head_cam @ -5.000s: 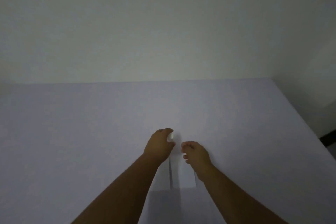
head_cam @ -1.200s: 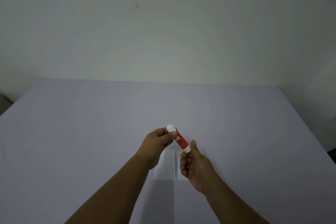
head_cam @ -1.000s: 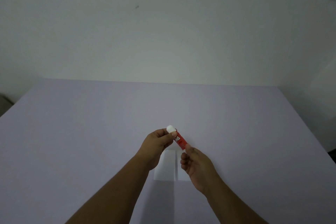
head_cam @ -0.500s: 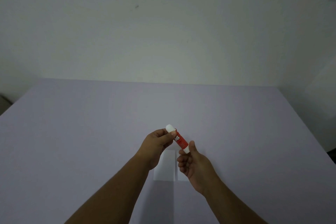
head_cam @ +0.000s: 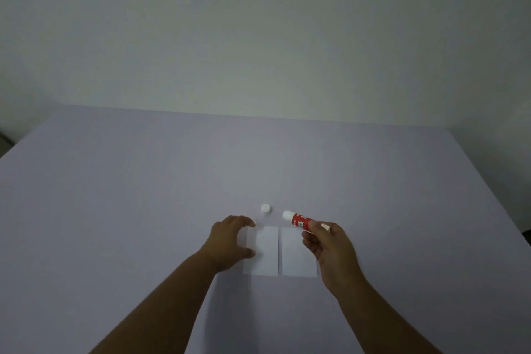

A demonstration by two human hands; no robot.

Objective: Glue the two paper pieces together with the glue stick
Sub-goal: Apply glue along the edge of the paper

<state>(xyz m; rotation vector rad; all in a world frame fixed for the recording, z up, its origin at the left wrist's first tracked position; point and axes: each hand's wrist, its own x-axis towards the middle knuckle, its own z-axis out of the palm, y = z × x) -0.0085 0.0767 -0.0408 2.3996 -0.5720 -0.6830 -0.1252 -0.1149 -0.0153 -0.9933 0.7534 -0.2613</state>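
Two white paper pieces lie side by side on the table, the left piece (head_cam: 265, 250) and the right piece (head_cam: 297, 253), with a thin gap between them. My right hand (head_cam: 330, 250) holds the red glue stick (head_cam: 298, 220) tilted above the right piece's far edge, its white uncapped end pointing left. The white cap (head_cam: 265, 208) stands on the table just beyond the papers. My left hand (head_cam: 230, 241) rests at the left piece's left edge, fingers apart and curved, holding nothing.
The lavender table (head_cam: 143, 210) stretches wide on all sides, bounded by a pale wall (head_cam: 258, 37) at the back. Its right edge (head_cam: 494, 195) runs diagonally toward me.
The cap has come off the glue stick and now stands on the table. My left hand let go and dropped beside the left paper; my right hand holds the stick alone.
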